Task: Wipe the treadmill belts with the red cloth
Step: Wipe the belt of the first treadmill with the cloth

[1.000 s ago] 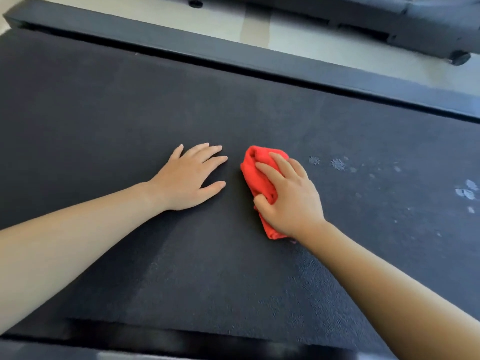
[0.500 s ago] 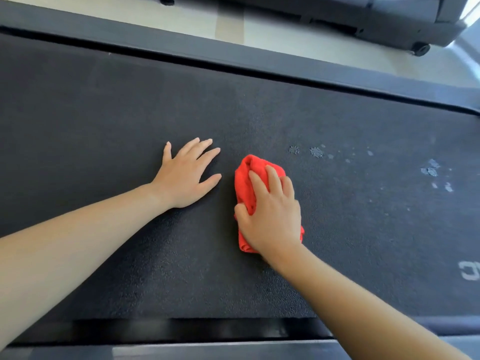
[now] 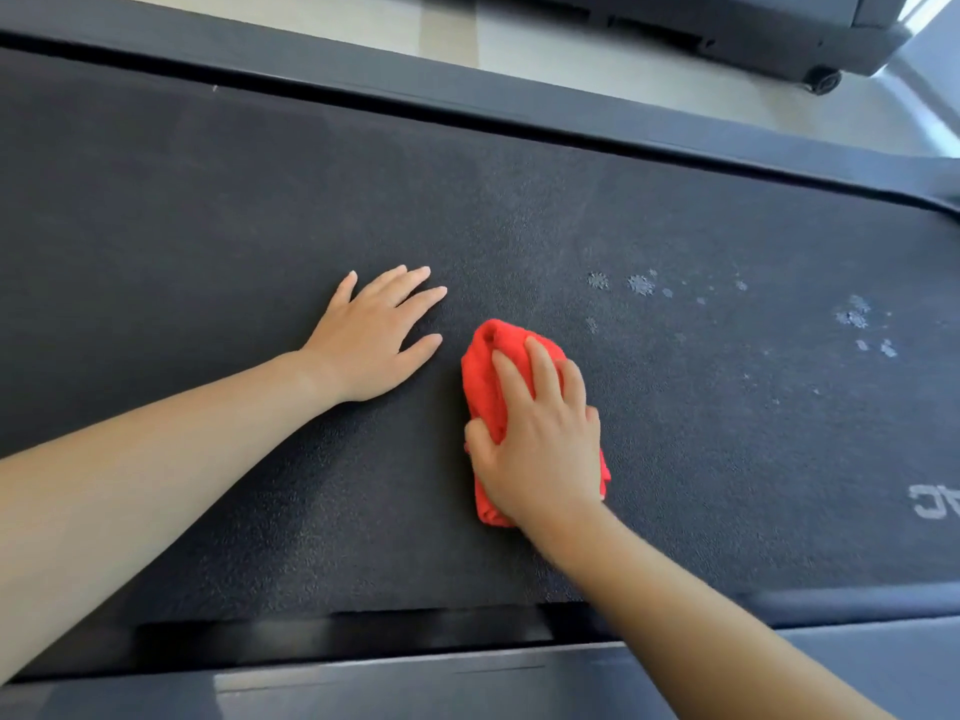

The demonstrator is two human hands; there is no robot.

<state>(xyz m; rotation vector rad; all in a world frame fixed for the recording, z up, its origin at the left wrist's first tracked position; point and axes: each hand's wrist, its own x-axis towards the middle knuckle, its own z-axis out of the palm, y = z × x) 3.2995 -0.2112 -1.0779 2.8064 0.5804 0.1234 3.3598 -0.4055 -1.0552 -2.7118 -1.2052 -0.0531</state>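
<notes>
Two hands down on the dark treadmill belt [image 3: 260, 226]. Pressed over the bunched red cloth [image 3: 488, 366], the right hand [image 3: 540, 433], fingers curved across its top and thumb tucked against its near-left edge, holding it flat to the belt roughly mid-width. Spread wide and flat just beside the cloth on its left, the left hand [image 3: 371, 345], holding nothing, apparently bracing. Cloth bundle longer than wide, long axis running away from the body and leaning slightly left, far tip poking out past the fingertips.

Key relation for the coming stroke: pale dried spots [image 3: 641, 284] up and to the right of the cloth, near but apart from it, with one small fleck [image 3: 591, 324] just off its far-right corner. Farther right, well apart, a second cluster [image 3: 852, 314]. Nearer to all of them by far, the right hand; on the wrong side, the left hand. Likely calls for a push forward and rightward, broadside of the cloth leading, with firm pressure, since the marks look dried on.

Beyond the belt, the far side rail [image 3: 467, 103], then pale floor [image 3: 363, 18] and another machine [image 3: 727, 23]. White lettering [image 3: 935, 506] at the right edge, cut off.
</notes>
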